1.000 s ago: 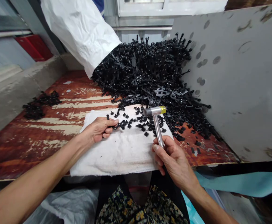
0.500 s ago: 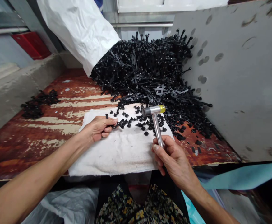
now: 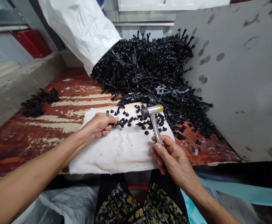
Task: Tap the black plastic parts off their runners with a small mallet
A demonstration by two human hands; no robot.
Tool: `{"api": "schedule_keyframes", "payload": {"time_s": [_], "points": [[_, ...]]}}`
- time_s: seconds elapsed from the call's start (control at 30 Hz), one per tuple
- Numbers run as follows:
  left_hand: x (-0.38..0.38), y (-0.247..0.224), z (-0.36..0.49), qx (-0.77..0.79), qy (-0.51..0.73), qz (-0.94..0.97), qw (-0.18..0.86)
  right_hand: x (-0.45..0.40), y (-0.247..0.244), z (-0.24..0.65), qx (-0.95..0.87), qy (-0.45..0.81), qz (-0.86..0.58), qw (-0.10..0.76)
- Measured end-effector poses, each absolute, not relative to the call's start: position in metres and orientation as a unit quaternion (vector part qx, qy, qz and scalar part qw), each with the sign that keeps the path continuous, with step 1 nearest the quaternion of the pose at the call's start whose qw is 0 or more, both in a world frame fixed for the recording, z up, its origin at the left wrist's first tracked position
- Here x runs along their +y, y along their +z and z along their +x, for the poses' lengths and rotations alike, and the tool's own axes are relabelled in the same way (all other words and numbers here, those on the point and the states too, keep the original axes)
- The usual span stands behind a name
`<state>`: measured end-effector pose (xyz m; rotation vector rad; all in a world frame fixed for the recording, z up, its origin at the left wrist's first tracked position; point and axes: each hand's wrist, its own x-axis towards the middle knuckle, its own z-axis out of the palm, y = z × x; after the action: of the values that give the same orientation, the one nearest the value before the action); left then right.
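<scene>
Gripping the shiny, likely top-heavy hammer (image 3: 154, 126) low on its smooth, stiff handle, the right hand (image 3: 173, 158) holds it above the soft white cloth (image 3: 117, 152); left hand (image 3: 99, 125) pinches a small black part (image 3: 114, 125), probably light and best held by its end.

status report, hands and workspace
Left hand pinching thin black part. Right hand gripping silver yellow-tipped hammer. Loose black pieces scattered across white cloth nearby.

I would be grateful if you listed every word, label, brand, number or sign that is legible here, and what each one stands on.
There are none that I can read.
The hammer shows no legible brand.
The white sack and the grey board show no lettering, only creases and dark marks.
</scene>
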<state>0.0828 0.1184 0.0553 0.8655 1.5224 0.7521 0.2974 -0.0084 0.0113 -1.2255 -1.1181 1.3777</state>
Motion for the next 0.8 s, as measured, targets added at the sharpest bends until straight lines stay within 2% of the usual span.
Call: {"api": "schedule_keyframes", "payload": {"time_s": [0.17,0.37,0.5,0.67,0.73,0.8], "points": [[0.121,0.055,0.081,0.665,0.305,0.401,0.551,-0.009,0.019,0.302,-0.531,0.527,-0.529,0.402],[0.126,0.058,0.081,0.685,0.277,0.399,0.543,0.009,0.032,0.299,-0.739,0.257,-0.506,0.363],[0.126,0.059,0.082,0.682,0.273,0.397,0.551,0.021,0.031,0.292,-0.798,0.131,-0.488,0.328],[0.127,0.053,0.078,0.663,0.299,0.396,0.561,0.028,0.026,0.290,-0.835,0.053,-0.514,0.191],[0.127,0.051,0.077,0.674,0.289,0.401,0.549,0.028,0.026,0.290,-0.837,0.048,-0.507,0.201],[0.126,0.051,0.077,0.683,0.275,0.406,0.541,0.026,0.028,0.291,-0.831,0.043,-0.492,0.254]]}}
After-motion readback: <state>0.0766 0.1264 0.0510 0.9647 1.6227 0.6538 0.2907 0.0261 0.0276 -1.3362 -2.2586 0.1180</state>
